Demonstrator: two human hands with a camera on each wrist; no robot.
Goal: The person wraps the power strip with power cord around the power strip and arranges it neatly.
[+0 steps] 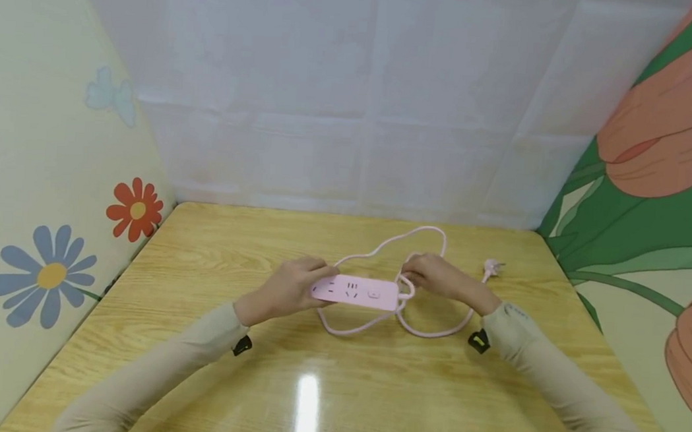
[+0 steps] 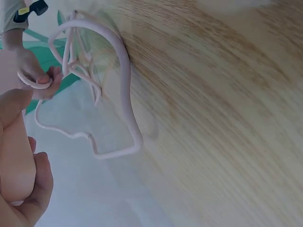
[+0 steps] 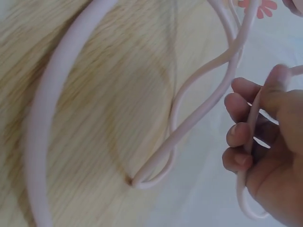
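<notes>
My left hand grips the left end of a pink power strip, its socket face turned up toward the head camera. In the left wrist view the fingers curl round the strip's edge. The strip's pink cord leaves its right end and spreads in loose loops over the table. My right hand holds a part of that cord close to the strip; in the right wrist view the fingers curl round the cord. The plug lies beyond the right forearm.
A wood-grain table lies under everything. White cloth hangs along its back edge. Walls with painted flowers stand on both sides, a red flower at left and large tulips at right.
</notes>
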